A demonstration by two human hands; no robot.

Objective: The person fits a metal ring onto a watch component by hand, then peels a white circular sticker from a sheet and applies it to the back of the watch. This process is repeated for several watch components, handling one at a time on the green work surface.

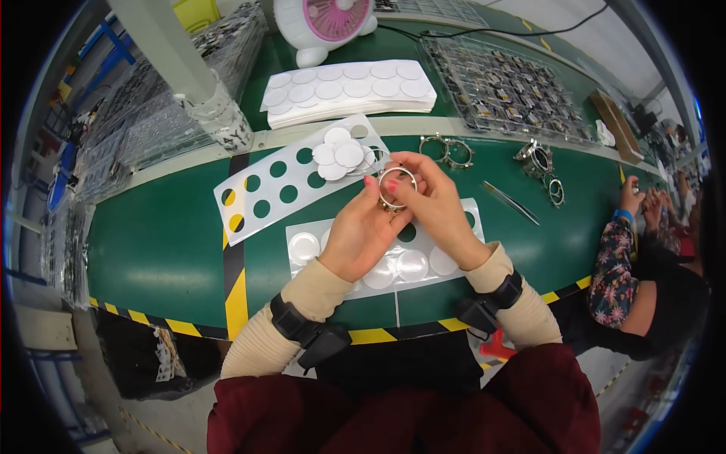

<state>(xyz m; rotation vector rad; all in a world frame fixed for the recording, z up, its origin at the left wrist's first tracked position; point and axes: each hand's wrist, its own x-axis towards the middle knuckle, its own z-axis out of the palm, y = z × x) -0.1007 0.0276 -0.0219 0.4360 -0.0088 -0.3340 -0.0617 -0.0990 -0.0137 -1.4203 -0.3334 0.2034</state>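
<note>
Above the middle of the green workbench, both my hands hold a silver ring-shaped metal case (380, 191), like a watch case, with small lugs on its rim. My left hand (358, 231) supports it from the left with thumb and fingers. The right hand (439, 203) grips the other side, its fingertips over the ring. Partly hidden beneath my hands lies a white sheet (428, 275) with round white stickers (412, 265) and some punched-out holes. Just beyond, a pile of loose white discs (348, 154) rests on a second sheet (251, 217) full of round holes.
Two metal cases (458, 153) lie beyond my right hand, with several more (538, 160) further right. Tweezers (511, 203) lie between. At the back are a sheet stack (340, 113), clear parts trays (514, 91) and a fan (336, 19). A co-worker's hands (632, 195) are at far right.
</note>
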